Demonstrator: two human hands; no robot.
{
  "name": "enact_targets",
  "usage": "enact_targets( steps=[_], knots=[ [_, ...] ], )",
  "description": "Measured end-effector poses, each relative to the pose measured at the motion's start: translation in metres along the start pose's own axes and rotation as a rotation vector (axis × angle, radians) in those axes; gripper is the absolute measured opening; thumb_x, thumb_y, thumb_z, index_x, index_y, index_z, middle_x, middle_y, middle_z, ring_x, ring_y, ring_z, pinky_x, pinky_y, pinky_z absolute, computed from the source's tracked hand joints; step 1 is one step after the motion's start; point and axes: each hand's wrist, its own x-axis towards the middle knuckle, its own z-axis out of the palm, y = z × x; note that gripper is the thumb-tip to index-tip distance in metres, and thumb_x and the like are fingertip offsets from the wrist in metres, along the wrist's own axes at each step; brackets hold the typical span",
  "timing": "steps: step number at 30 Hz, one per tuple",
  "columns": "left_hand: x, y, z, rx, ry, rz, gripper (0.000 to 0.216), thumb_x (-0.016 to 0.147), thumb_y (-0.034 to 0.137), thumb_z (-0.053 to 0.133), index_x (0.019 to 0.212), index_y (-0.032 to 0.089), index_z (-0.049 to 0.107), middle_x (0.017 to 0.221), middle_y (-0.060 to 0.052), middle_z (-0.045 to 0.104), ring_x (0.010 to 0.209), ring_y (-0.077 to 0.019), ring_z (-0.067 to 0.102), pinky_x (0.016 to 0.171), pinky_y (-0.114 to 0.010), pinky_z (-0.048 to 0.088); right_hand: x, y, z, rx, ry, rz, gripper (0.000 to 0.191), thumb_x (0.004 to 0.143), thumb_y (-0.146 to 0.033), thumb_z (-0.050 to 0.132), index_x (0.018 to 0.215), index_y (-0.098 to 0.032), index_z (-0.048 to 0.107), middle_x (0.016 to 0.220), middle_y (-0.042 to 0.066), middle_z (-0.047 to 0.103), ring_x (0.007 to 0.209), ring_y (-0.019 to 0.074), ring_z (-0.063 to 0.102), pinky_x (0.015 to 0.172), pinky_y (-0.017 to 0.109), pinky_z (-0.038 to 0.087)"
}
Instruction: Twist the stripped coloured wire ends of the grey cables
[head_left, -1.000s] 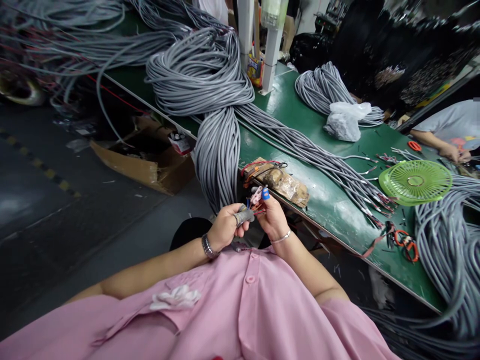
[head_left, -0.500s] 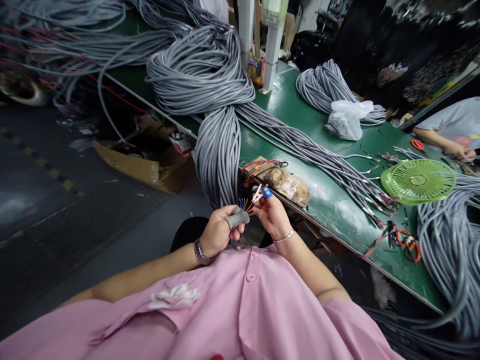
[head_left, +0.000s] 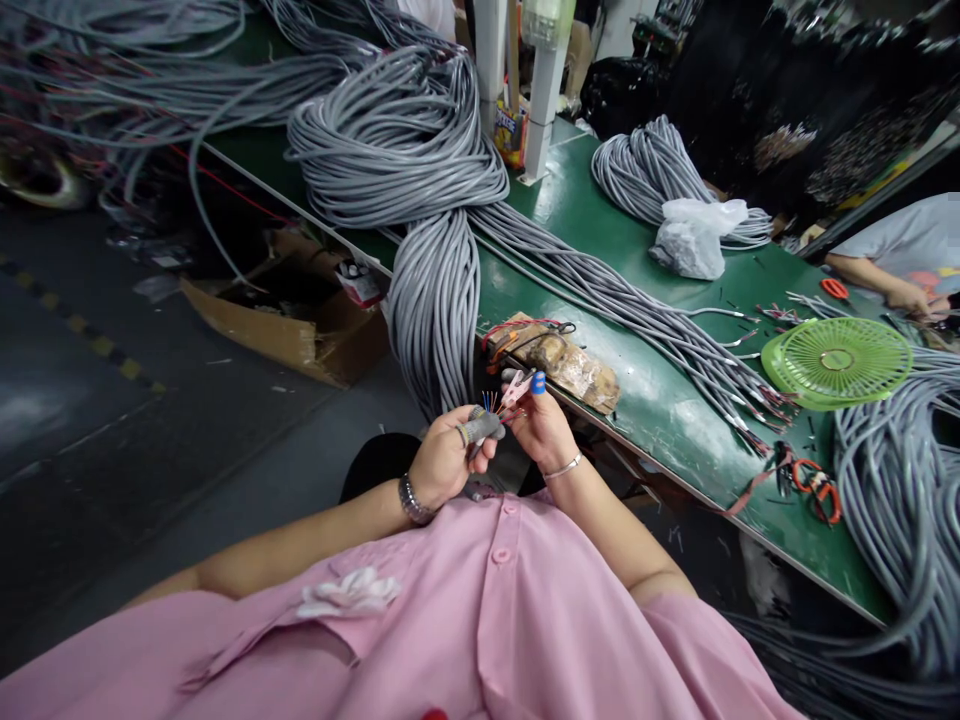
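Note:
My left hand (head_left: 444,458) is closed around the end of a grey cable (head_left: 480,428), thumb covered by a grey finger guard. Thin coloured wires (head_left: 490,402) fan out of the cable's stripped end. My right hand (head_left: 541,424) is closed just to the right of them, pinching at the wires with taped fingertips, one tip blue (head_left: 538,381). Both hands are held in front of my pink shirt, near the front edge of the green table (head_left: 660,400). A big bundle of grey cables (head_left: 433,300) hangs over that edge just behind my hands.
A worn taped block with red wires (head_left: 559,358) lies on the table by my hands. Further right sit a green fan grille (head_left: 836,360), orange-handled cutters (head_left: 814,484), a white plastic bag (head_left: 694,238) and more cable coils. Another person's arm (head_left: 877,282) works at far right. A cardboard box (head_left: 289,315) stands on the floor.
Both hands have shifted slightly while working the wire ends; the fan of coloured wires looks more gathered than half a second ago. Grips are unchanged.

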Motion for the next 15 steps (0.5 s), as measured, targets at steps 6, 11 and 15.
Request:
enact_targets(
  steps=[6, 11, 15],
  knots=[
    [0.000, -0.003, -0.002, 0.041, -0.010, -0.003, 0.021, 0.077, 0.033, 0.066, 0.070, 0.015, 0.060, 0.050, 0.002, 0.057, 0.034, -0.0058, 0.044, 0.034, -0.017, 0.028, -0.001, 0.000, 0.004, 0.018, 0.040, -0.014, 0.041, 0.076, -0.059, 0.066, 0.082, -0.018, 0.067, 0.074, 0.002, 0.067, 0.064, 0.0122, 0.056, 0.058, 0.023, 0.044],
    [-0.007, -0.001, -0.003, 0.049, -0.015, 0.002, 0.022, 0.078, 0.034, 0.066, 0.071, 0.014, 0.060, 0.050, 0.002, 0.058, 0.035, -0.0060, 0.045, 0.034, -0.018, 0.029, -0.011, -0.005, 0.003, 0.002, -0.012, 0.057, 0.046, 0.080, -0.063, 0.059, 0.088, -0.018, 0.067, 0.076, 0.002, 0.066, 0.061, 0.0106, 0.053, 0.056, 0.022, 0.044],
    [-0.010, -0.002, -0.004, 0.032, 0.004, 0.030, 0.022, 0.077, 0.034, 0.066, 0.071, 0.014, 0.059, 0.052, 0.002, 0.059, 0.036, -0.0063, 0.046, 0.035, -0.018, 0.031, -0.016, -0.008, 0.003, -0.024, -0.059, 0.041, 0.035, 0.079, -0.050, 0.066, 0.091, -0.017, 0.068, 0.078, 0.001, 0.065, 0.060, 0.0086, 0.052, 0.055, 0.019, 0.045]
  ],
)
